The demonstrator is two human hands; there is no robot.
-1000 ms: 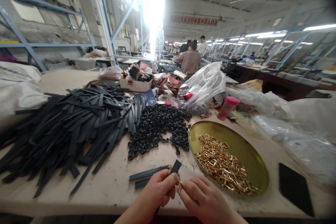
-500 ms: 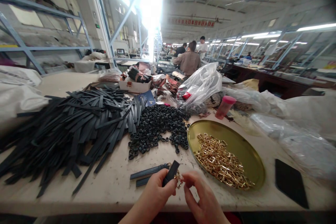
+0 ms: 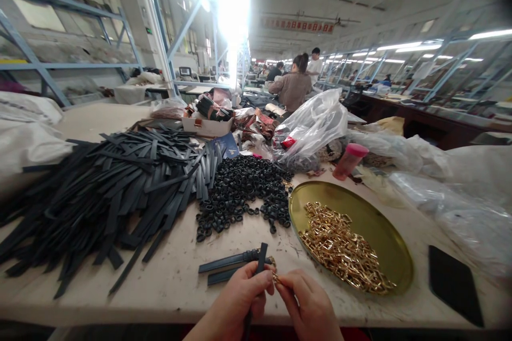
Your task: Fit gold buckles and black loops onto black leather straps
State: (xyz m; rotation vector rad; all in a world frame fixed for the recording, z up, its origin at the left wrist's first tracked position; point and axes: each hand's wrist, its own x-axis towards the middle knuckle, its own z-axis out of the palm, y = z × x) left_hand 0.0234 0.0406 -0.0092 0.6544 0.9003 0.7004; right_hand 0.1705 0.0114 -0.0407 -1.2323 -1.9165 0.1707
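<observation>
My left hand [image 3: 240, 303] is closed around a dark leather strap [image 3: 261, 256] that stands nearly upright at the table's near edge. Right beside it, my right hand [image 3: 308, 306] pinches a small gold buckle [image 3: 274, 275] against the strap. A finished strap with a buckle [image 3: 230, 261] lies flat just beyond my hands, with a shorter strap piece [image 3: 222, 276] beside it. To the right sits a round gold tray [image 3: 384, 226] holding a heap of gold buckles [image 3: 340, 253]. A mound of small black loops [image 3: 244, 192] lies behind the hands.
A big heap of dark straps [image 3: 108, 192] covers the table's left. A black phone [image 3: 454, 285] lies at the near right. Clear plastic bags [image 3: 312, 128], a pink-capped bottle [image 3: 347, 162] and a white box [image 3: 207, 127] stand further back. A person in brown [image 3: 294, 88] works beyond.
The strap has turned from tilted right to nearly upright in my left hand. My right hand's fingers have closed in onto the buckle at the strap.
</observation>
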